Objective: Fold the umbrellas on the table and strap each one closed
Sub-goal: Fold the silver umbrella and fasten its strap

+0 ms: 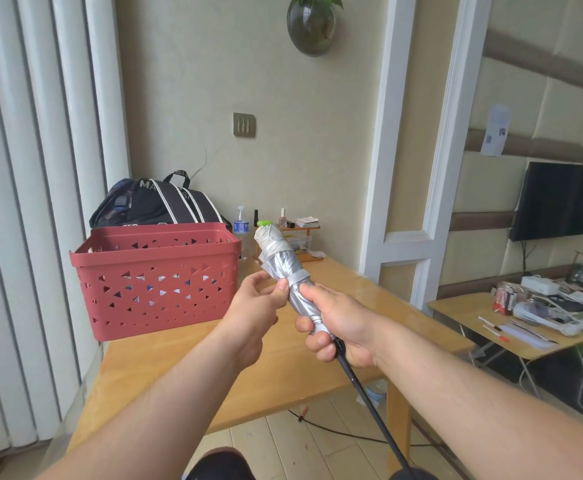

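A silver folded umbrella [279, 259] with a green tip is held tilted in the air above the wooden table [186, 368]. A strap is wound round its canopy. My right hand [338, 323] grips the lower end of the canopy, near where the black shaft [366, 396] runs down toward me. My left hand [255, 306] is at the umbrella's left side, thumb pressed on the fabric by the strap, fingers loosely curled behind it.
A red perforated basket [155, 282] stands on the table's left, with a dark backpack [158, 206] behind it. A water bottle [241, 226] and small bottles sit at the table's back. A cluttered side table [511, 327] stands to the right.
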The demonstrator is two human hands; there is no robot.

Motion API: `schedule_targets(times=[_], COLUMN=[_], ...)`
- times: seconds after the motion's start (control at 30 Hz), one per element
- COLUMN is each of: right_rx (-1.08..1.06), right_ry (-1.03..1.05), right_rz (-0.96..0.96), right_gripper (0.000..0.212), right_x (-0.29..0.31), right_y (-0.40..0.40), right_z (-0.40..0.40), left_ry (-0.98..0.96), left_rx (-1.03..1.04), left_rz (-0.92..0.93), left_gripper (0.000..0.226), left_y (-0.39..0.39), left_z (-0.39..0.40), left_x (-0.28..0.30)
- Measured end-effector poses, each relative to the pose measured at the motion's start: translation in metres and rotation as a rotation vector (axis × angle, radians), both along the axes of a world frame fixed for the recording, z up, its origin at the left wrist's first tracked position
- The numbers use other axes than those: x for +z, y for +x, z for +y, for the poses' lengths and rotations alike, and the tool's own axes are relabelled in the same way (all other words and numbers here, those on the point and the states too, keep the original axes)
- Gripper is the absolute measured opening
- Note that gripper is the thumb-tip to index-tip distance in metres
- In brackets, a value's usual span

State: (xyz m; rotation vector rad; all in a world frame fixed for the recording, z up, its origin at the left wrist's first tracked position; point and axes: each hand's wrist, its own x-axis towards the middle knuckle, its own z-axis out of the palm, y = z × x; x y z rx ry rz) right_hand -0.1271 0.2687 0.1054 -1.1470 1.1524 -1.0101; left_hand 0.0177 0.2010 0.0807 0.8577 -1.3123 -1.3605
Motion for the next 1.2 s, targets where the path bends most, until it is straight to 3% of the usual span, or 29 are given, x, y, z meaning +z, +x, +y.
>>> schedule_targets(times=[0.13, 0.2, 0.37, 0.53, 0.7, 0.9, 1.07, 1.2], right_rx=[0.010, 0.032, 0.073, 0.031, 0.052, 0.012, -0.155, -0.292], right_ry=[-0.011, -0.011, -0.064, -0.329, -0.258, -0.221, -0.188, -0.331], right_rz=[-0.110, -0.161, -0.152, 0.406, 0.705, 0.751, 0.461, 0.503], right_gripper=[0.027, 0.028, 0.039, 0.029, 0.026, 0.017, 0.021, 0.013], right_x=[-0.001, -0.002, -0.002, -0.024, -0.031, -0.048, -0.062, -0.062], right_y=[-0.008, -0.009, -0.007, -0.020, -0.051, -0.073, -0.072, -0.064], right_z=[-0.003, -0.005, 0.000, 0.006, 0.020, 0.025, 0.018, 0.012], left_ry=[0.037, 0.023, -0.087, -0.084, 0.040, 0.180, 0.249, 0.229], left_rx=[-0.464, -0.495, -0.319, -0.250, 0.020, 0.201, 0.260, 0.294], left_rz=[0.117, 0.119, 0.189, 0.299, 0.534, 0.659, 0.724, 0.709], left_gripper=[0.032, 0.033, 0.033, 0.048, 0.043, 0.057, 0.059, 0.053], left_y=[0.016, 0.016, 0.006, 0.011, 0.023, 0.037, 0.041, 0.040], left_z=[-0.009, -0.012, -0.016, -0.018, -0.043, -0.061, -0.076, -0.073], left_x=[0.013, 0.020, 0.024, 0.023, 0.038, 0.050, 0.062, 0.075])
